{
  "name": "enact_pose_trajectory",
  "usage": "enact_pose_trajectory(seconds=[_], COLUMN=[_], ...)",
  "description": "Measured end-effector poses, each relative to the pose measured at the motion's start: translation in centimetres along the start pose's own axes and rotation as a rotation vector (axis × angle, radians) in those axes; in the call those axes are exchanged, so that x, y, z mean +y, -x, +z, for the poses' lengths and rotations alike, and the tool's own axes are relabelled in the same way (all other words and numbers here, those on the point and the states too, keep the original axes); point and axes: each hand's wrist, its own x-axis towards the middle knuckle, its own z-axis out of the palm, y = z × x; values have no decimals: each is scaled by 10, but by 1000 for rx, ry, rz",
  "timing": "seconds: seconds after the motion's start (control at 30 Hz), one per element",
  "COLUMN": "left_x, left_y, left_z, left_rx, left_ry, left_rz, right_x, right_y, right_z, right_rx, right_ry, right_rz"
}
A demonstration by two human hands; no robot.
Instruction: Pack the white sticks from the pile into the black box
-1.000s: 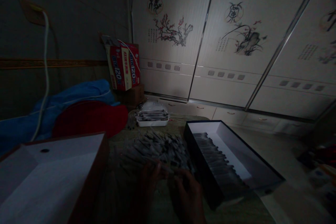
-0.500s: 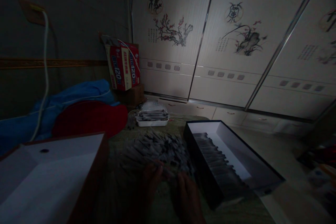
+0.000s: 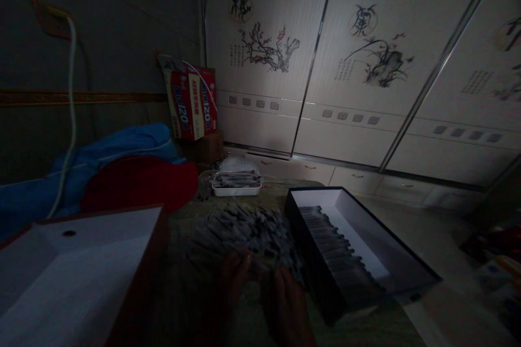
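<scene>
Working between a brown-edged box (image 3: 81, 293) at nine o'clock and a black box (image 3: 315, 260) at three; facing a heap of slim pieces (image 3: 252, 225) at twelve; curling right hand (image 3: 288, 298) beside left, showing too darkly for telling its grip; clamping left hand (image 3: 234, 276) on one slim piece (image 3: 258, 268).

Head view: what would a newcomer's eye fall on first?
Likely the pale, flat panels painted with plants and dark characters, across the upper middle and right. Below, a dark-sided, white-lined rectangular box holds a row of slim dark pieces, right of a loose pile of slim greyish pieces. The bare left hand and bare right hand are at the pile's near edge.
</scene>
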Motion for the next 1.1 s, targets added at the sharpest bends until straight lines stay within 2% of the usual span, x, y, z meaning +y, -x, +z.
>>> enact_pose_trajectory(seconds=[0.07, 0.17, 0.3, 0.4, 0.53, 0.77, 0.9, 0.97, 1.1], left_x=[0, 3, 10, 11, 7, 2, 5, 5, 6], left_y=[-1, 0, 4, 4, 1, -3, -2, -1, 0], left_z=[-1, -1, 0, 1, 0, -3, -3, -2, 0], left_rx=[36, 24, -70, -55, -49, -117, -31, -18, -103], left_ry=[-3, -2, -18, -45, -60, -42, -62, -56, -71], left_rz=[10, -17, -39, 11, 38, 1, 50, 46, 22], right_x=[-6, -13, -5, -1, -2, 8, 3, 3, 8], right_y=[-1, -3, 0, 2, 1, 5, 3, 1, 6], right_z=[-1, 1, 8, 7, 2, 2, 3, 4, 4], right_rx=[-64, -121, -41, 15, -57, -19, -50, -39, 21], right_ry=[-16, -44, -31, -22, -51, -14, 4, 7, 62], right_rz=[29, 50, -26, 30, 53, 3, 30, -4, -130])
